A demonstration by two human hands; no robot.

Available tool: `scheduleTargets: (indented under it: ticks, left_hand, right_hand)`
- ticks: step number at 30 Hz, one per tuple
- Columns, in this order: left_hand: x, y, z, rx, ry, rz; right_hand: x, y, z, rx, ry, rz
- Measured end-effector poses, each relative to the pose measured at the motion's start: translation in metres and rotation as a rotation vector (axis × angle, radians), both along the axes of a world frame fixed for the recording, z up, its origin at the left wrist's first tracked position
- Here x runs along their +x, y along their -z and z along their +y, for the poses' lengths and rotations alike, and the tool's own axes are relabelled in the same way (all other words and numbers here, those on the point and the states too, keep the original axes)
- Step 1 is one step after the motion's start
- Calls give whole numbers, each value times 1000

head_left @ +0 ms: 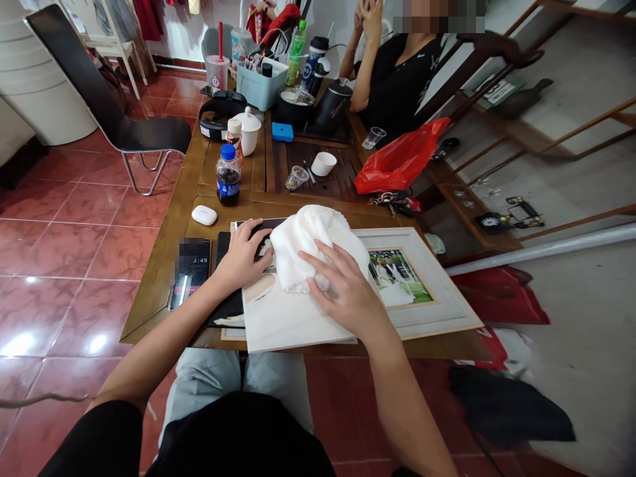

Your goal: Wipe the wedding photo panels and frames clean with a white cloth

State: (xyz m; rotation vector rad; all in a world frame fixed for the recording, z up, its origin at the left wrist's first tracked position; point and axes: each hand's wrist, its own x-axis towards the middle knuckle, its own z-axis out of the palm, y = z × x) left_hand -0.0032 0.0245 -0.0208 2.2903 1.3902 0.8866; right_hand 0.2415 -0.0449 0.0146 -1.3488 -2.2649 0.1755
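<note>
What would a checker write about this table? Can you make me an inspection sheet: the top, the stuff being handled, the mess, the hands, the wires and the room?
Surface: brown wooden table, well covered.
Things handled: bunched white cloth on a white panel; framed photo showing to the right.
Clutter: phone, dark drink bottle, red bag, blue bin.
Hands: right hand on the cloth, fingers spread; left hand beside it, contact with the cloth unclear.
Cables: cord-like strand on the floor; its ends cannot be told.
Surroundings: red tiled floor, black chair, another person across the table.
</note>
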Motion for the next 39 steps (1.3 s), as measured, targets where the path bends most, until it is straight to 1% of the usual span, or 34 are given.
scheduleTargets:
  ticks: [5, 10, 13, 15, 18, 22, 24, 26, 28, 31, 36, 39]
  left_hand:
    - [1, -2, -1, -15, -3, 3]
    - [0, -2, -1, -8, 3, 3]
    - [0, -2, -1, 5, 8, -7]
    - [0, -2, -1, 14, 8, -23]
    - [0, -2, -1, 18, 5, -39]
    - [-1, -4, -1, 5, 10, -39]
    - [-2, -5, -1, -12, 18, -36]
    - [-3, -6, -1, -22, 27, -35]
    - [-3, -5, 0, -14, 32, -38]
    - [-2, -4, 0, 13, 31, -43]
    - [-1, -2, 0, 13, 20, -36]
    - [-1, -1, -1, 17, 21, -37]
  right_hand:
    - [1, 2, -36, 69, 18, -28]
    - [1, 9, -75, 147, 52, 20]
    - [-3, 15, -90, 170, 94, 39]
    - [-9, 19, -96, 203, 113, 35]
    - [-24, 23, -99, 238, 101, 34]
    - [-54, 24, -100, 261, 56, 32]
    - [-66, 24, -101, 276, 61, 23]
    - [-71, 24, -101, 298, 80, 26]
    - [-70, 25, -100, 317, 92, 39]
    - [-56, 26, -97, 320, 125, 34]
    - [-28, 30, -91, 332, 273, -23]
    - [-22, 32, -90, 367, 325, -16]
